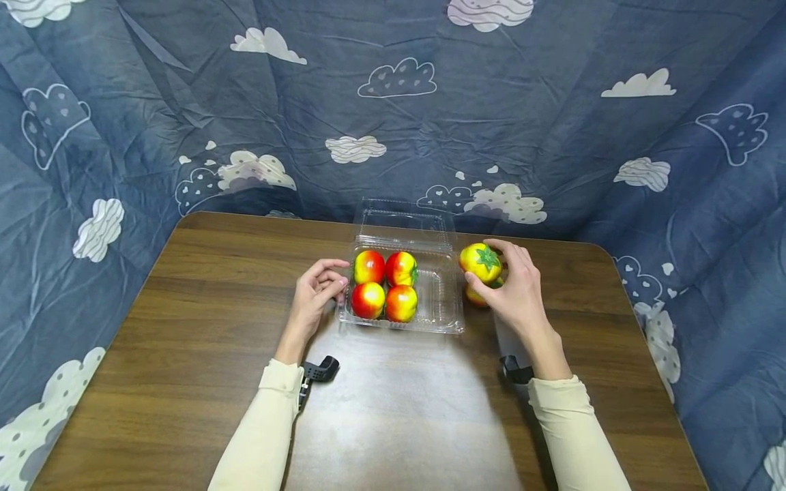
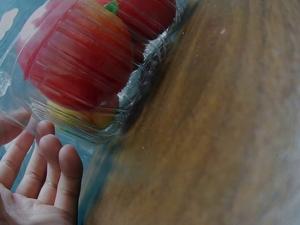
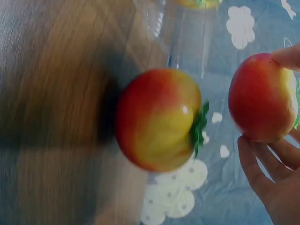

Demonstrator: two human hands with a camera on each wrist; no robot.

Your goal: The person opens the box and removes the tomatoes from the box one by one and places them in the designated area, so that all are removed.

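Cream sleeves (image 1: 254, 436) of soft, wrinkled fabric reach in from the lower edge, cut off there, each ending near a black wrist mount (image 1: 322, 369). Ahead of them, a clear, ribbed plastic container (image 1: 442, 300) rests on the wood-grained bench (image 1: 399, 409), its hinged lid (image 1: 405, 225) raised at the back. Four glossy, rounded fruits (image 1: 401, 303), red blending into yellow, sit two by two in its left part. The left hand (image 1: 316, 293) has its fingers loosely spread at the container's left wall; whether they press on it, I cannot tell. The right hand (image 1: 516, 286) pinches the held fruit (image 1: 479, 260) between thumb and fingers, just right of the container, its green star-shaped leaves facing up. Partly hidden beneath it in the head view is the loose fruit (image 3: 159, 122), which the right wrist view shows whole and apart from the held one. Glare and transparency make the lid's outline hard to follow. Bare ribbed floor shows in the container's right part; wood stretches between the forearms and out to both sides, while blue cloud-printed cloth (image 1: 399, 123) hangs behind the bench's rear edge.
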